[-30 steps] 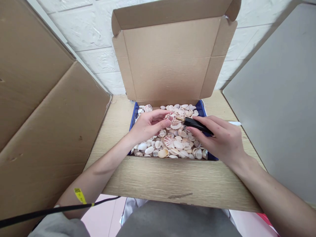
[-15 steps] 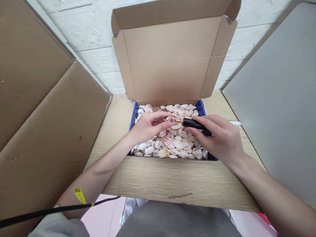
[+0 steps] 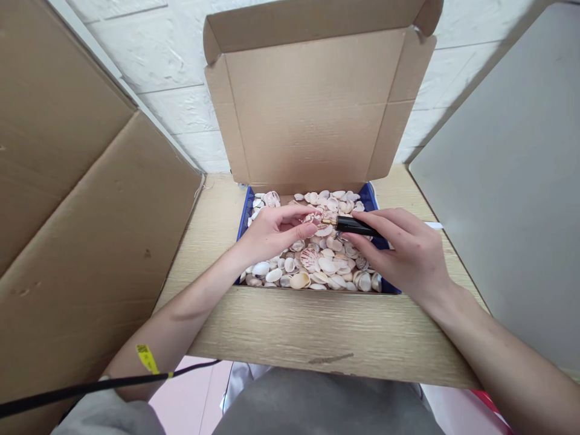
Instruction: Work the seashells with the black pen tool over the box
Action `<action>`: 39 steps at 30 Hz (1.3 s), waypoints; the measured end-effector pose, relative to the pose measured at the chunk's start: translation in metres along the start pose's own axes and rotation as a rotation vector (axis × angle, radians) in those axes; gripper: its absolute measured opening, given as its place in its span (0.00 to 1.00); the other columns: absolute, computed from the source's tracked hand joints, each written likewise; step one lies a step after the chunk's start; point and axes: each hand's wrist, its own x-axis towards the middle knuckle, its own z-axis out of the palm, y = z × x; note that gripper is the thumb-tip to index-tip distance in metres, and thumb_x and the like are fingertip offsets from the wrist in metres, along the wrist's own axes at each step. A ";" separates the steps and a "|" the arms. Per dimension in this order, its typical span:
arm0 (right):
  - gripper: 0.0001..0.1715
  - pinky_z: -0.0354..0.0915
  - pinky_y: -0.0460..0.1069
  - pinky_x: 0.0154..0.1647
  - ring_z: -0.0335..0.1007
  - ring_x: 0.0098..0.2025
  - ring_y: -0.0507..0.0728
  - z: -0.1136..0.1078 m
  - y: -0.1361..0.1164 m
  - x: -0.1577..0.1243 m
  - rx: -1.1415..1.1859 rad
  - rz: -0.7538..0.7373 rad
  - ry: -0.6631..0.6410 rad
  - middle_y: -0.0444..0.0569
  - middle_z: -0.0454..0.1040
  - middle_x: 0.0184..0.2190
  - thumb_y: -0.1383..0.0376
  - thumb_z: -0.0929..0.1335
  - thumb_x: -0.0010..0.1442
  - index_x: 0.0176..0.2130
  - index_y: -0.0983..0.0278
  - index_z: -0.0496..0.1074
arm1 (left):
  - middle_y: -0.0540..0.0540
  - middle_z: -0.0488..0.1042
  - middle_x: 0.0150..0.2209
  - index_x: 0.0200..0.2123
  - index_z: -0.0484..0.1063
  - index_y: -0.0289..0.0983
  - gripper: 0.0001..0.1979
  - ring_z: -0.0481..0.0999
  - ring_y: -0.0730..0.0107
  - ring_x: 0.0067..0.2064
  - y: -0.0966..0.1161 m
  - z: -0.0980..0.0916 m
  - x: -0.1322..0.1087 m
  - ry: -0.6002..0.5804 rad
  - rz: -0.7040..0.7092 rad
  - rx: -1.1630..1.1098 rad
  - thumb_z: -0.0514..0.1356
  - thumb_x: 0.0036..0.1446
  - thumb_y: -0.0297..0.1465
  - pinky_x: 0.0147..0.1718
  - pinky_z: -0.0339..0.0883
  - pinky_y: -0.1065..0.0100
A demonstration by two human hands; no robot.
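Above an open box, my left hand [image 3: 275, 234] pinches a small reddish-white shell [image 3: 312, 218] between thumb and fingers. My right hand [image 3: 403, 248] grips a black tool [image 3: 356, 226] with a gold-coloured tip that points left at the shell. Whether the tip touches the shell cannot be made out. Under both hands lie many white, cream and pinkish shells [image 3: 327, 264], among them a larger red-streaked scallop shell [image 3: 310, 259]. They fill the blue-sided box [image 3: 245, 220], whose brown cardboard lid [image 3: 312, 109] stands upright at the back.
The box rests on a wooden table [image 3: 317, 323]. A cardboard panel [image 3: 90, 223] stands at the left and a grey panel [image 3: 512, 181] at the right. Behind is a white brick-patterned wall [image 3: 176, 115]. A black cable [image 3: 90, 386] with a yellow tag crosses the lower left.
My right hand and the black tool have shifted very slightly. My left hand keeps the shell in the same place.
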 end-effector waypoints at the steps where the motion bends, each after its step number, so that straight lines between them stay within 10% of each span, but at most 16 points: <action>1: 0.15 0.74 0.54 0.34 0.77 0.35 0.60 0.000 0.000 0.000 0.001 0.005 -0.002 0.51 0.80 0.37 0.63 0.71 0.62 0.50 0.59 0.74 | 0.41 0.82 0.44 0.47 0.79 0.35 0.22 0.82 0.65 0.38 0.000 0.000 0.000 0.000 -0.003 0.001 0.68 0.54 0.42 0.34 0.76 0.69; 23: 0.10 0.69 0.51 0.28 0.77 0.33 0.57 0.002 0.000 -0.003 0.014 0.038 -0.171 0.48 0.81 0.35 0.58 0.68 0.65 0.44 0.60 0.75 | 0.47 0.78 0.29 0.48 0.79 0.33 0.21 0.73 0.72 0.28 -0.004 0.000 0.000 -0.098 0.033 0.318 0.62 0.59 0.43 0.26 0.66 0.72; 39: 0.11 0.72 0.52 0.29 0.78 0.33 0.59 0.003 -0.001 0.000 0.016 0.000 -0.068 0.49 0.80 0.35 0.60 0.70 0.64 0.45 0.61 0.74 | 0.45 0.80 0.35 0.48 0.78 0.32 0.23 0.78 0.69 0.33 -0.002 -0.001 0.001 -0.070 0.027 0.175 0.65 0.57 0.43 0.31 0.71 0.71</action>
